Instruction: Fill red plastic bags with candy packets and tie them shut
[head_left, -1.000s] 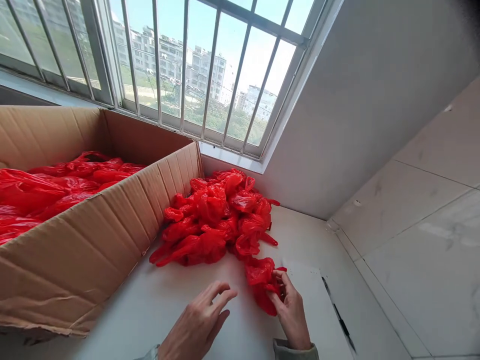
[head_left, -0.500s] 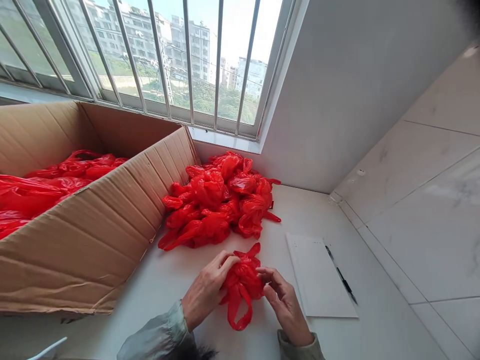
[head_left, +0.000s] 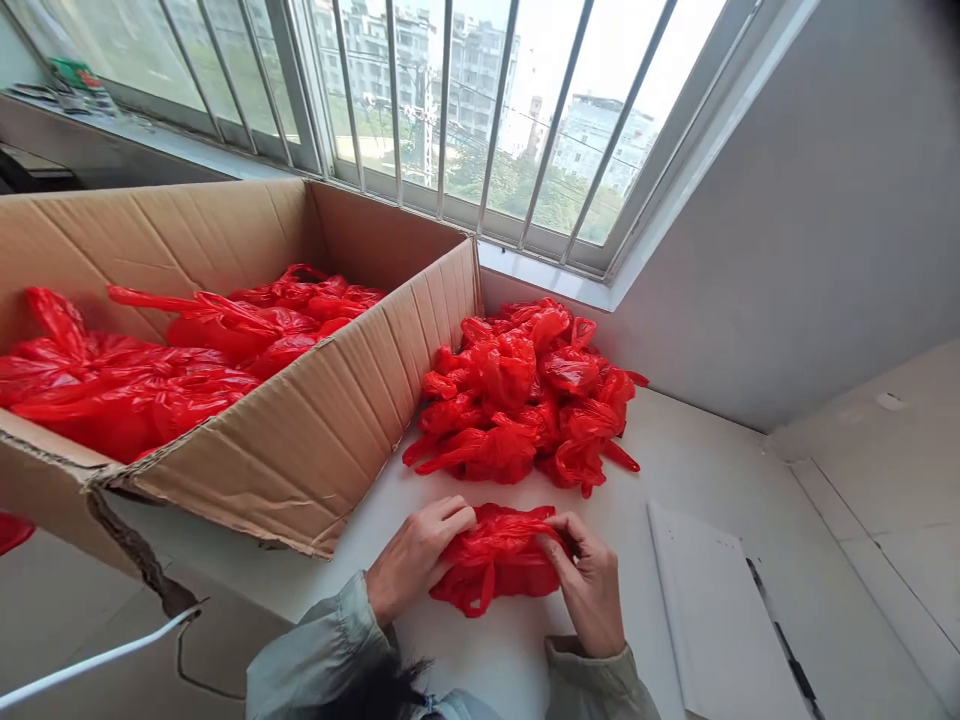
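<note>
A red plastic bag point(head_left: 499, 560) lies on the white table in front of me, spread sideways between both hands. My left hand point(head_left: 420, 555) grips its left edge, fingers closed on the film. On the opposite side, my right hand point(head_left: 589, 575) pinches the bag's upper right edge between thumb and fingers. A small handle loop hangs at the bag's near side. Whether anything is inside the bag cannot be seen. Just beyond it, a heap of crumpled red plastic bags point(head_left: 525, 400) rests against the box and wall.
A large open cardboard box point(head_left: 300, 440) on the left holds more red bags point(head_left: 202, 350). To the right lie a white pad of paper point(head_left: 720, 610) and a black pen point(head_left: 791, 655). A white rod point(head_left: 97, 660) shows at lower left. Behind is a barred window point(head_left: 480, 130).
The bag has gone from a bunched knot to a wider, flatter shape. My right hand, before at its side with fingers loose, now pinches it. The view has turned left.
</note>
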